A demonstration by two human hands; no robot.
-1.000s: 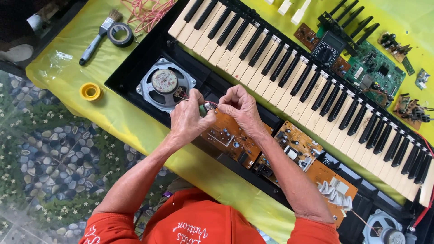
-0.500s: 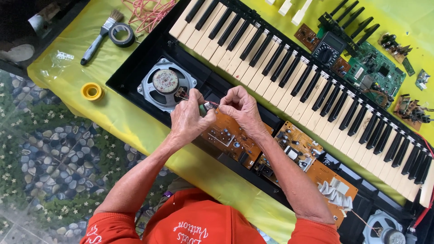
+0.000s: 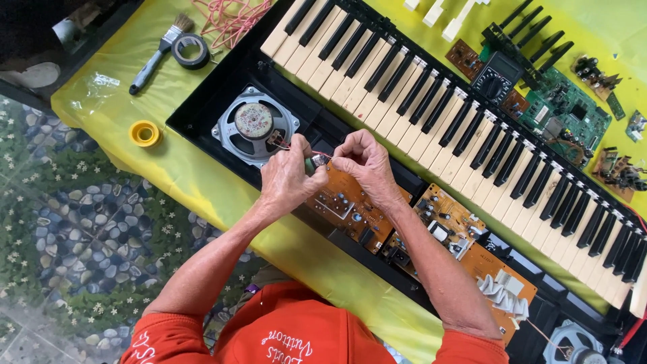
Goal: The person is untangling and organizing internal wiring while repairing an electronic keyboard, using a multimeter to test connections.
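- Head view looks straight down on two bare hands meeting over an opened keyboard (image 3: 431, 101) that lies on a yellow cloth (image 3: 195, 182).
- Left hand (image 3: 286, 176): fingers curled in, thumb and forefinger pinched on a small greenish part (image 3: 317, 162) just right of the speaker (image 3: 254, 125).
- Right hand (image 3: 364, 162): fingers bent and bunched, tips closed on the same part from the other side; the two hands' fingertips are touching or nearly so.
- A thin red wire (image 3: 286, 144) runs from the speaker's edge to the pinched part.
- The part sits above the left end of the orange board (image 3: 347, 202), between the speaker and the white keys; whether it rests on the board or is lifted clear, I cannot tell.
- Edges: the black case wall runs just below the hands, with the cloth's edge and a pebble-pattern floor (image 3: 74, 236) beyond it on the left.
- The keys lie close above the right hand's knuckles; the speaker's frame is just beside the left thumb.
- Open room: the strip of cloth left of the case is bare save a yellow ring (image 3: 145, 133), well apart from the hands.
- Farther up-left lie a tape roll (image 3: 190, 50) and a brush (image 3: 158, 52), near each other, with red cord (image 3: 229, 17) beside them.
- A green board (image 3: 566, 114) and loose black keys (image 3: 532, 30) lie beyond the keyboard, at upper right.
- A second speaker (image 3: 573, 344) shows at the bottom right corner.
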